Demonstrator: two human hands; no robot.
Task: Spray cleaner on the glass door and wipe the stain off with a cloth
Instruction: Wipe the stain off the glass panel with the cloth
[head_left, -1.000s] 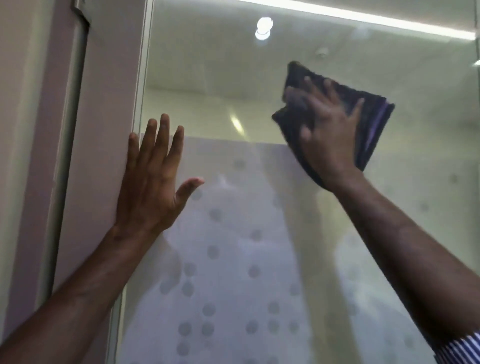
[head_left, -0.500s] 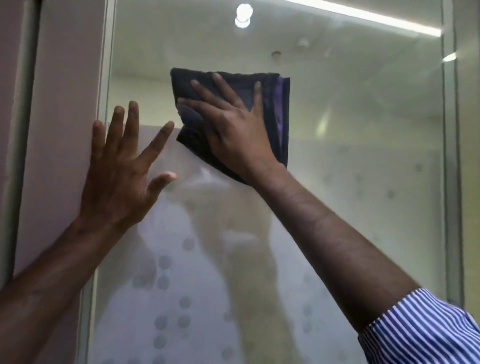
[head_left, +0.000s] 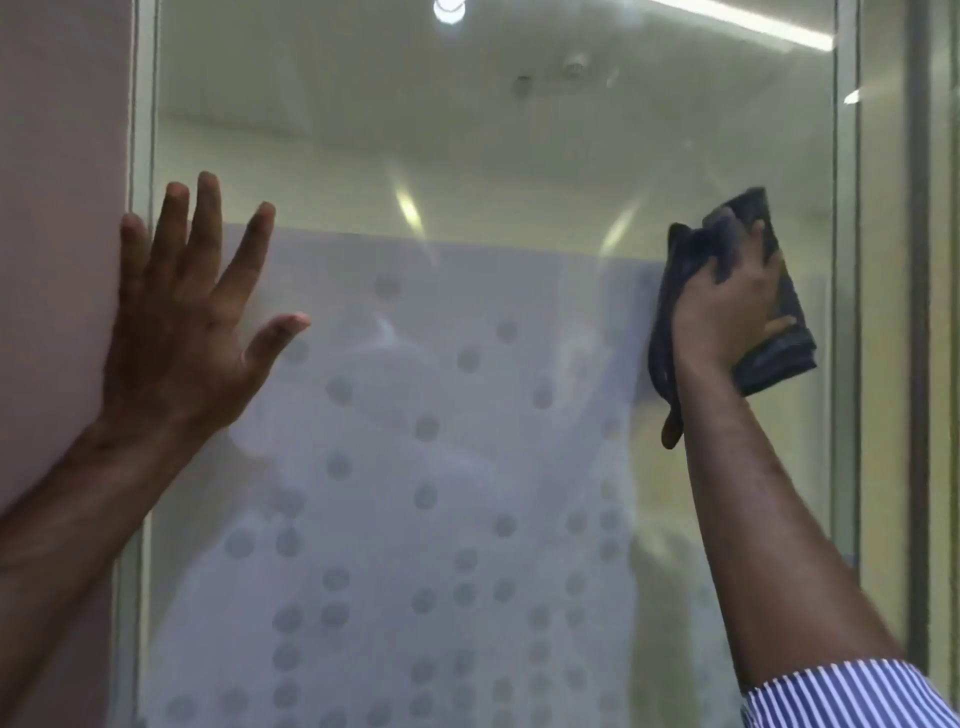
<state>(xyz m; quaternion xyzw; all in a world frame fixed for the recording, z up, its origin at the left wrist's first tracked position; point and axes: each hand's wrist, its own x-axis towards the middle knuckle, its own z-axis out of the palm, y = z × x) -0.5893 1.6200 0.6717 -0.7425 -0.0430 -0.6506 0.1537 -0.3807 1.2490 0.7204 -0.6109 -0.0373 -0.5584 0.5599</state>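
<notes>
Soft, hazy frame: ceiling lights glare off the pale reflective glass door (head_left: 493, 171), streaking above the blurred right hand (head_left: 727, 312).

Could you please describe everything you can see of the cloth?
The cloth is dark grey and soft-looking, like microfibre, folded into layers with stitched edges showing at its lower right. It is bunched rather than flat, with one corner hanging down beside the wrist. The right hand presses it against the glass door, close to the pane's right edge, where the frosted, dotted area begins.
</notes>
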